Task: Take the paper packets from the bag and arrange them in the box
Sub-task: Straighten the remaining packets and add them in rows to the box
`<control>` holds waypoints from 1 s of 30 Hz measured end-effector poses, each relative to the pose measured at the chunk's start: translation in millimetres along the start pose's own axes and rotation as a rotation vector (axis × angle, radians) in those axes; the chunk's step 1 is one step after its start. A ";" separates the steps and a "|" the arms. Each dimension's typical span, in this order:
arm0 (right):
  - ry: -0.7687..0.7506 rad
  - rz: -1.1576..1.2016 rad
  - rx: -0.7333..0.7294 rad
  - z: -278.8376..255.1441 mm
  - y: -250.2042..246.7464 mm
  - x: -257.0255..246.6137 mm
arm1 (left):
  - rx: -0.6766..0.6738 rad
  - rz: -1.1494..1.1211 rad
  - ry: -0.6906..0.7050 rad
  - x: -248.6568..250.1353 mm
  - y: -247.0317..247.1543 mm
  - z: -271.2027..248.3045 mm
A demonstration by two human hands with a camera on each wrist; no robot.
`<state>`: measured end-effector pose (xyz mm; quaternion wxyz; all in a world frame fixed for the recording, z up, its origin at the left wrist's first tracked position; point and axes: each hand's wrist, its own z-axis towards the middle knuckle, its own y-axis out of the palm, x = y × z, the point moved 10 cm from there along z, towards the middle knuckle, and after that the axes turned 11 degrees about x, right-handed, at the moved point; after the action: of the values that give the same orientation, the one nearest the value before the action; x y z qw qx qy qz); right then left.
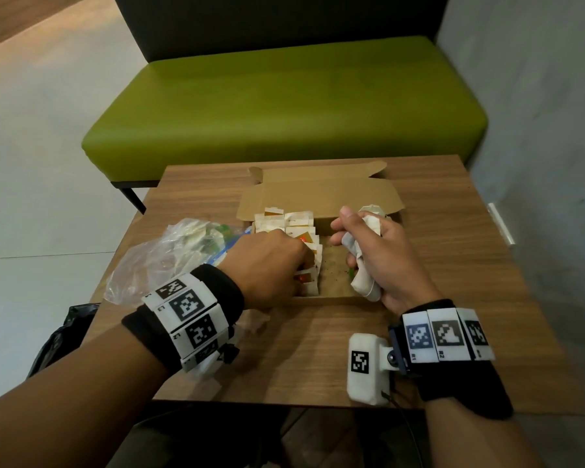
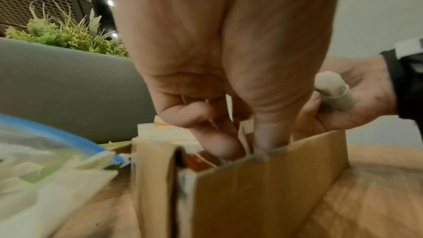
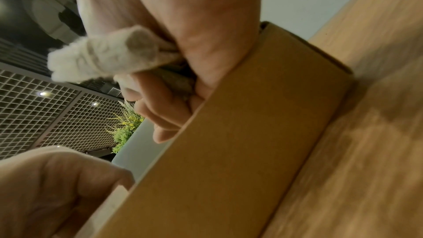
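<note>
In the box [image 1: 335,295] on the worktop [image 1: 318,366], left half: packets [image 1: 301,228] stand in rows, my left hand [image 1: 271,261] fingers curled, tucking them down. Right hand [image 1: 382,251] over the box's right half, fist round a crumpled bunch [image 1: 362,282]. Bag [image 1: 169,255] left of box. Light, soft, crushable; pinch edges. No readable print.

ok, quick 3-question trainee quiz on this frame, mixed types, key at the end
1. True or false: the right hand is empty.
2. The plastic bag lies on which side of the box? A) left B) right C) inside it
3. Fill in: the left hand reaches into the packets in the box, which fill its ____ side.

Key: 1 false, it grips a bunch of packets. 2 A. 3 left.
</note>
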<state>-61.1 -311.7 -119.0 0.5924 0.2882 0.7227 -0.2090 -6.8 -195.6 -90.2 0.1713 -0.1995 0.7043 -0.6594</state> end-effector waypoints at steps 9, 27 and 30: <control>0.125 0.218 -0.096 -3.0 10.6 -3.0 | 0.425 -0.304 -0.069 -0.8 -69.9 9.5; 0.297 0.480 -0.134 -1.6 4.0 1.5 | 0.501 -0.646 -0.095 7.2 -71.5 25.9; 0.344 0.555 -0.074 -0.5 -5.4 4.0 | 0.494 -0.821 -0.220 -9.0 -66.3 22.9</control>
<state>-65.6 -314.8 -123.0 0.5062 0.4835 0.7131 0.0382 16.2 -214.1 -25.9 0.0129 -0.4826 0.3679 -0.7947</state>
